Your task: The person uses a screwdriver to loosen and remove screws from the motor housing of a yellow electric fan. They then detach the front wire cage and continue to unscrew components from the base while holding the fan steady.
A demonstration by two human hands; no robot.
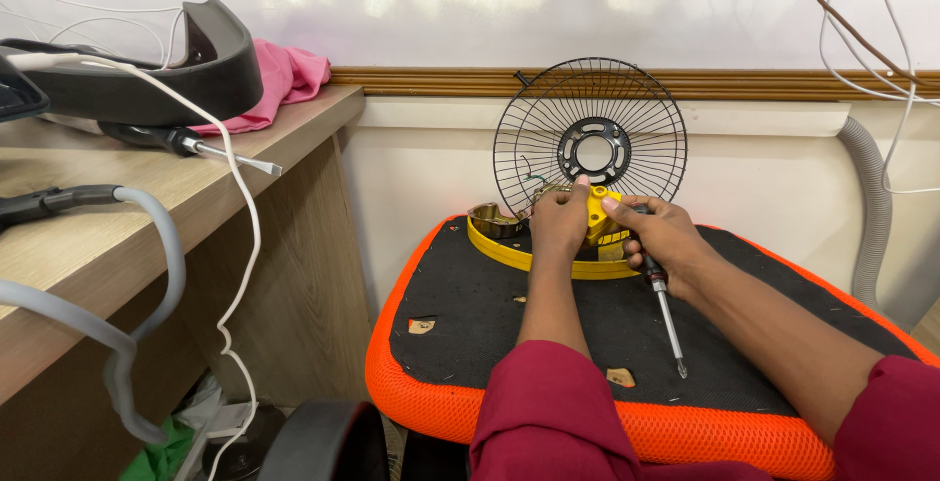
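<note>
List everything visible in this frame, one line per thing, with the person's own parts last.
Fan guard: one, black wire, upright against the wall.
Fan base: one, yellow, on the pad.
Pad: one, black with orange mesh rim.
Screwdriver: one, dark handle, in right hand, tip towards the camera.
Second screwdriver: one, on the wooden desk.
Cloth: one, pink, on desk.
Hoses: grey, left and right.
Left hand: on the yellow part.
Right hand: grip closed on the screwdriver.

Around the black wire fan guard (590,138): 1 yellow fan base (548,256) below it, 2 screwdrivers, 1 just right (666,310) and 1 far left (186,142), 2 hands, left (560,221) and right (664,238).
</note>
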